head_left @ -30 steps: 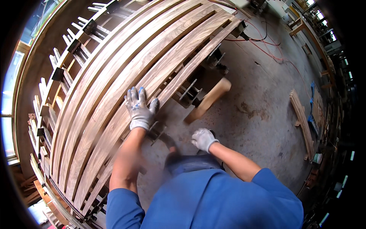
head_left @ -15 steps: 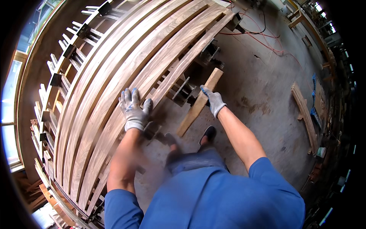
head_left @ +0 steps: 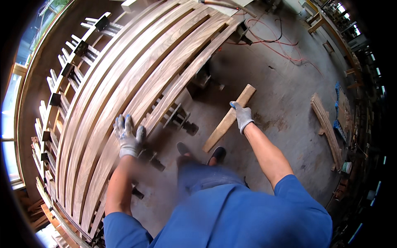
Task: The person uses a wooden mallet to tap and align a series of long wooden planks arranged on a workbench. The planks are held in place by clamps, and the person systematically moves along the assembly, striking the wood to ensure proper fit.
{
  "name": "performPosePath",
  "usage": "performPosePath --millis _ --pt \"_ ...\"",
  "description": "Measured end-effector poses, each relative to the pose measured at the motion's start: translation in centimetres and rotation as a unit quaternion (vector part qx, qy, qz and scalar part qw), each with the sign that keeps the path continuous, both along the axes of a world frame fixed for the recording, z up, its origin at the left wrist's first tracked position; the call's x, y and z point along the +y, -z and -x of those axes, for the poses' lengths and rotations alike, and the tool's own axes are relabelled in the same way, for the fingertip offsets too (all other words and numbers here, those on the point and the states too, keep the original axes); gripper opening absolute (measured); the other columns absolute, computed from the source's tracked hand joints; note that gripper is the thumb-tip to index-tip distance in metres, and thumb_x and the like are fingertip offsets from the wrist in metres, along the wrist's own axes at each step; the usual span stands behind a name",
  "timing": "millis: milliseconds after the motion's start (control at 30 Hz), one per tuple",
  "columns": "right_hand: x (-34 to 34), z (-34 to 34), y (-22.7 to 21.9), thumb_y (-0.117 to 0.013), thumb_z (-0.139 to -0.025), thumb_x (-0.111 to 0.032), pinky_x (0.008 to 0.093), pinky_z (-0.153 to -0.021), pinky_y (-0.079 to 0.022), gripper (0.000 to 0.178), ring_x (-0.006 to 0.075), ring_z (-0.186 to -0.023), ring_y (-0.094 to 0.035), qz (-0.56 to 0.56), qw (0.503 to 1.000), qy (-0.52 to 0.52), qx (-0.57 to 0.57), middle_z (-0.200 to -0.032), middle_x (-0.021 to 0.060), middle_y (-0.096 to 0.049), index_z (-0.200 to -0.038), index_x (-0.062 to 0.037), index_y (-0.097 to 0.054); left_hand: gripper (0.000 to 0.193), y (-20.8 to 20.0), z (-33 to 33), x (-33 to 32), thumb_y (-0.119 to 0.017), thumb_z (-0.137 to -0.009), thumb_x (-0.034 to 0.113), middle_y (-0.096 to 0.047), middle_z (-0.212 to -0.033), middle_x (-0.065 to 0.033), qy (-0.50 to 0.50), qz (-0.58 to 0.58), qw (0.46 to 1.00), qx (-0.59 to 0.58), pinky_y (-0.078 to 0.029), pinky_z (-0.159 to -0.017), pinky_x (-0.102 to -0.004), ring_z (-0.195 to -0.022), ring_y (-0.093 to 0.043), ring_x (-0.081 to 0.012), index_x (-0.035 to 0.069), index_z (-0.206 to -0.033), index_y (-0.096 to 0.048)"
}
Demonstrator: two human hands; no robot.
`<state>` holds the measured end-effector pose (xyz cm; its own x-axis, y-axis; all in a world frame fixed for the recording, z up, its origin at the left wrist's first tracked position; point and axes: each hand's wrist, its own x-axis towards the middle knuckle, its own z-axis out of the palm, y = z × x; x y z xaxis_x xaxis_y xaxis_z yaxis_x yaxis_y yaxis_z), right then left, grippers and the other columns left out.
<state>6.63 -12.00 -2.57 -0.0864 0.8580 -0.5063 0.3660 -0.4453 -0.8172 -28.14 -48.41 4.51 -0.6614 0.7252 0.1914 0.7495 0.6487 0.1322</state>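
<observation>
My left hand (head_left: 127, 135), in a grey-white glove with blue fingertips, rests flat with fingers spread on the long curved wooden boards (head_left: 131, 93), near their right edge. Several of these boards run side by side with dark gaps between some of them. To the right, my right hand (head_left: 243, 117), gloved the same way, grips a short wooden board (head_left: 221, 129) by its right edge. That board is held tilted over the floor, apart from the long boards. My right fingers beneath it are hidden.
Dark metal clamps (head_left: 178, 117) stick out along the right edge of the boards. More clamp ends (head_left: 56, 99) line the left side. Red hoses (head_left: 281, 45) lie on the concrete floor (head_left: 285, 89). A stack of curved wood pieces (head_left: 326, 128) lies to the right.
The short board in my right hand has moved right, farther from the clamps. The view has shifted; my left hand still lies spread on the long boards.
</observation>
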Motion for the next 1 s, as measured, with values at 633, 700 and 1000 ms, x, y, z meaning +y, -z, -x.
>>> performPosePath --millis 633,700,1000 --pt "10.5 7.7 -3.1 -0.093 -0.081 -0.044 0.0372 -0.080 -0.053 0.057 0.0156 -0.081 -0.066 -0.071 0.997 -0.003 -0.005 -0.092 0.0082 -0.075 -0.101 0.0075 -0.079 0.064 -1.1 2.3 5.9 -0.077 -0.097 0.044 -0.060 -0.142 -0.0255 -0.016 -0.086 0.996 -0.012 -0.039 -0.116 -0.0571 -0.134 -0.054 -0.0456 0.009 -0.148 -0.060" --pt "10.3 8.7 -3.9 -0.094 -0.081 -0.040 0.0364 -0.079 -0.055 0.055 0.0153 -0.082 -0.067 -0.059 0.998 -0.023 0.010 -0.095 0.0084 -0.076 -0.105 0.0068 -0.078 0.066 -0.9 2.0 9.0 -0.079 -0.095 0.042 -0.055 -0.152 -0.0282 -0.038 -0.081 0.996 -0.024 -0.035 -0.122 -0.0602 -0.144 -0.047 -0.0493 0.009 -0.149 -0.060" --pt "10.5 11.1 -3.9 -0.094 -0.082 -0.037 0.0358 -0.079 -0.057 0.050 0.0157 -0.084 -0.070 -0.061 0.992 -0.059 0.098 -0.098 0.0095 -0.077 -0.105 0.0036 -0.075 0.079 -1.1 0.7 24.7 -0.070 -0.098 0.051 -0.032 -0.172 -0.0289 -0.033 -0.003 0.996 -0.079 -0.015 -0.132 -0.0600 -0.162 -0.021 -0.0480 0.008 -0.161 -0.048"
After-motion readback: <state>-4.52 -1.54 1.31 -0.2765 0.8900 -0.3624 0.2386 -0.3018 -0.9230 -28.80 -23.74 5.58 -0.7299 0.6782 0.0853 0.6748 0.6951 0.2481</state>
